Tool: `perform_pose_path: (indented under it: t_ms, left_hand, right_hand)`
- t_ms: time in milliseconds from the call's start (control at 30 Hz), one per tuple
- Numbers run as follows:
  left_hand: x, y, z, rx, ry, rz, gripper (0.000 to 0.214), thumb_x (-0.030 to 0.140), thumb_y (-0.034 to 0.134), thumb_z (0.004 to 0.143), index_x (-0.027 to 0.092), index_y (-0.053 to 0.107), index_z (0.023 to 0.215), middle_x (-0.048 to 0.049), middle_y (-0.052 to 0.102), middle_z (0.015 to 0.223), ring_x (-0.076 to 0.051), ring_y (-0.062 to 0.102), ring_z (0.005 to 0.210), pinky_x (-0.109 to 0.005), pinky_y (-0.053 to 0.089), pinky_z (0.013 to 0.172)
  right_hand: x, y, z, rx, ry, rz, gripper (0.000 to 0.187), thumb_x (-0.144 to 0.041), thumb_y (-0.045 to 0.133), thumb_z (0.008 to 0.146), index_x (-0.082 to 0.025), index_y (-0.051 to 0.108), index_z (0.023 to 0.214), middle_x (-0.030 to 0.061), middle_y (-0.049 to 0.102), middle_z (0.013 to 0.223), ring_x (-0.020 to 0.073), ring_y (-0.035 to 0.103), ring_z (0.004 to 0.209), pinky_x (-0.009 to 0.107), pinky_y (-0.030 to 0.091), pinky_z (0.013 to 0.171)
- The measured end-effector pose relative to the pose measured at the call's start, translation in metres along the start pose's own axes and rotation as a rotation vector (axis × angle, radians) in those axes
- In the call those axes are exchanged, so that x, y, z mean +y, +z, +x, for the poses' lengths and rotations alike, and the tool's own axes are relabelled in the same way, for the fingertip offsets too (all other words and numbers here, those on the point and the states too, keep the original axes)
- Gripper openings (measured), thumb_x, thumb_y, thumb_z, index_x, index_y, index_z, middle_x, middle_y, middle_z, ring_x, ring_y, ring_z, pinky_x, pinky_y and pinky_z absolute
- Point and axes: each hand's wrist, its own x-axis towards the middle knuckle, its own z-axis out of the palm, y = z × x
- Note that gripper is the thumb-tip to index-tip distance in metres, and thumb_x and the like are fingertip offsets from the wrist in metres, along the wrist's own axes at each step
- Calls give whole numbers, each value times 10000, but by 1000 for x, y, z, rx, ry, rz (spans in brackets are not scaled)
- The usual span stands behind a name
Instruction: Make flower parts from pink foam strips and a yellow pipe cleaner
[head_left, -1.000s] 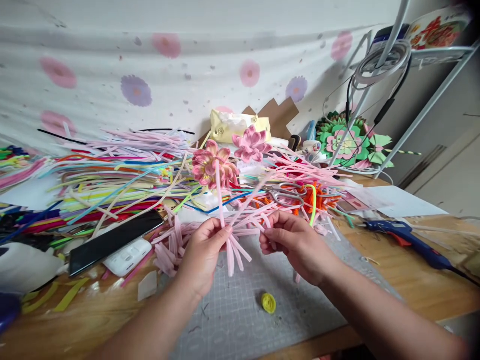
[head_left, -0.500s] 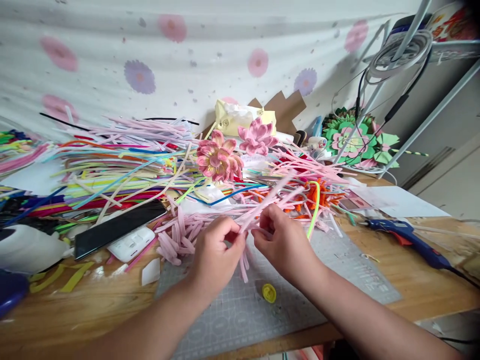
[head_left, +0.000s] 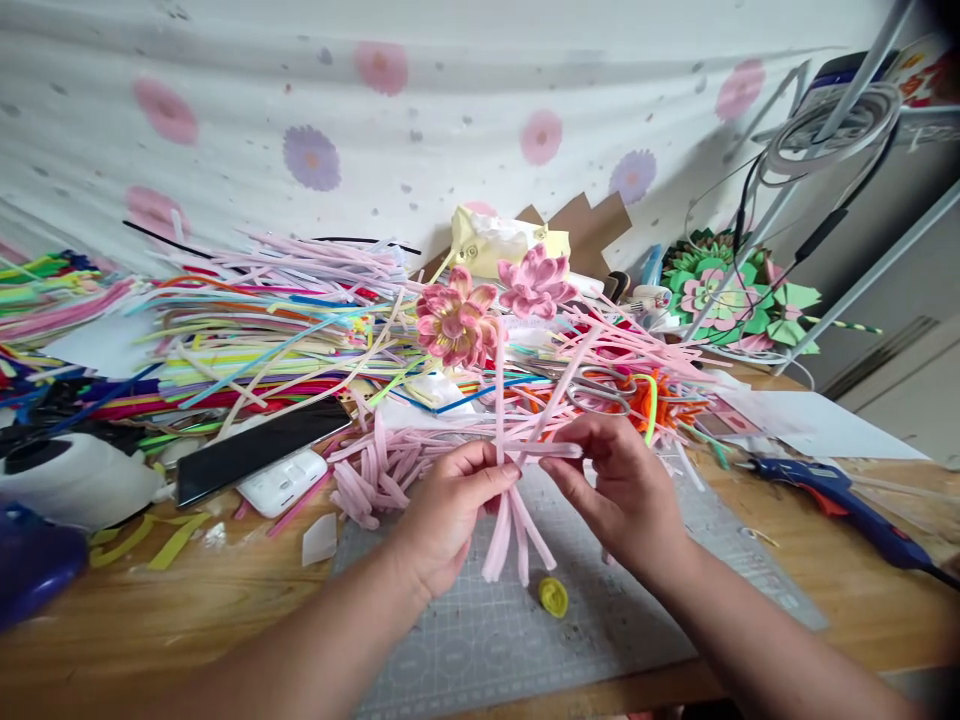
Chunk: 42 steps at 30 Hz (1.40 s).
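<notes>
My left hand (head_left: pixel 450 515) pinches a small bunch of pale pink pipe cleaners (head_left: pixel 500 400) where they cross. Two long ends stick up from the fingers, and several more hang down below them. My right hand (head_left: pixel 630 490) holds the tip of one pink pipe cleaner (head_left: pixel 551 450) that points sideways out of the bunch. Both hands hover over a grey cutting mat (head_left: pixel 450 650). A small yellow coil (head_left: pixel 553 597) lies on the mat below them. Just behind my left hand is a heap of short pink pipe cleaners (head_left: pixel 375 460).
Two pink flowers (head_left: pixel 459 318) (head_left: pixel 536 282) stand behind the hands, beside scissors (head_left: pixel 600 390). Bundles of coloured pipe cleaners (head_left: pixel 262 340) fill the left and back. A black phone (head_left: pixel 262 455) lies at left; a blue glue gun (head_left: pixel 840 505) and white paper (head_left: pixel 832 425) are at right.
The pink pipe cleaners have fanned apart, with one upright and one turned sideways. My right hand has shifted to the right and now grips the sideways end. The camera view has shifted slightly left.
</notes>
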Motion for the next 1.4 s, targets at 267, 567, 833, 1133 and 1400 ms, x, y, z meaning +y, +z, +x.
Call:
perform_pose_path:
  t_ms: [267, 567, 833, 1133, 1400]
  left_hand:
    - [-2, 0, -2, -55, -20, 78, 66, 223, 694, 652, 159, 678, 660, -9, 589, 652, -122, 504, 628, -228, 387, 596]
    - [0, 4, -1, -69, 1, -79, 30, 188, 692, 678, 161, 681, 685, -5, 610, 664, -103, 513, 615, -217, 409, 595]
    - [3, 4, -2, -72, -12, -226, 153, 160, 725, 662, 182, 654, 796, 12, 613, 735, -89, 551, 646, -197, 448, 633]
    - [5, -4, 2, -69, 4, 71, 125, 266, 688, 696, 157, 657, 750, 3, 606, 699, -118, 507, 672, -223, 374, 643]
    - [4, -7, 4, 27, -12, 276, 92, 226, 663, 674, 143, 631, 651, 5, 565, 610, -122, 464, 588, -242, 328, 584]
  right_hand:
    - [-1, 12, 4, -135, -87, 147, 50, -200, 536, 857, -218, 565, 894, 52, 617, 934, 182, 582, 890, 338, 462, 801]
    - [4, 3, -3, -191, -265, -243, 320, -147, 415, 895, -233, 421, 1203, 78, 623, 980, 184, 587, 880, 322, 474, 739]
    - [0, 12, -17, -188, -68, -180, 214, -187, 412, 905, -231, 464, 1109, 43, 659, 830, 152, 623, 690, 256, 472, 618]
    - [-13, -5, -17, -457, 57, -166, 368, -86, 430, 827, -229, 574, 1135, 68, 674, 929, 193, 628, 803, 283, 470, 702]
    - [-16, -5, -20, -540, 93, -312, 213, -152, 420, 867, -195, 623, 916, 45, 667, 784, 172, 608, 691, 247, 417, 612]
